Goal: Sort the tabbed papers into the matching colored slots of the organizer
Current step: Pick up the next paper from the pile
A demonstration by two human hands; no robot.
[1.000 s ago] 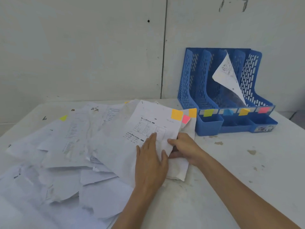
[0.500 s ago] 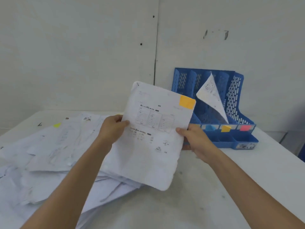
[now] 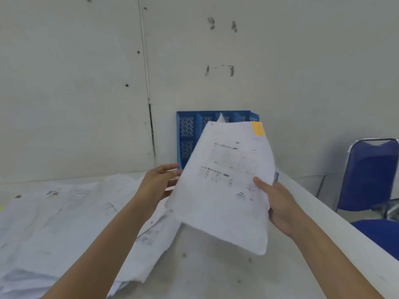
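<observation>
White printed sheet with orange tab (image 3: pixel 224 186) is held off the bench (image 3: pixel 216 272), long axis tilted up and away, tab corner leading toward the blue plastic slotted organizer (image 3: pixel 187 134) directly behind it at the wall. Right hand (image 3: pixel 278 203) pinches the sheet's right edge, thumb on the face. Left hand (image 3: pixel 157 184) is loose-fingered at the left edge, contact unclear. Slot labels are hidden by the sheet, so the right hand looks better placed to feed it in.

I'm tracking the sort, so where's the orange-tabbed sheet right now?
In the head view, the orange-tabbed sheet is held up centre-right, in front of the blue organizer, its right edge pinched by the right hand.
</observation>
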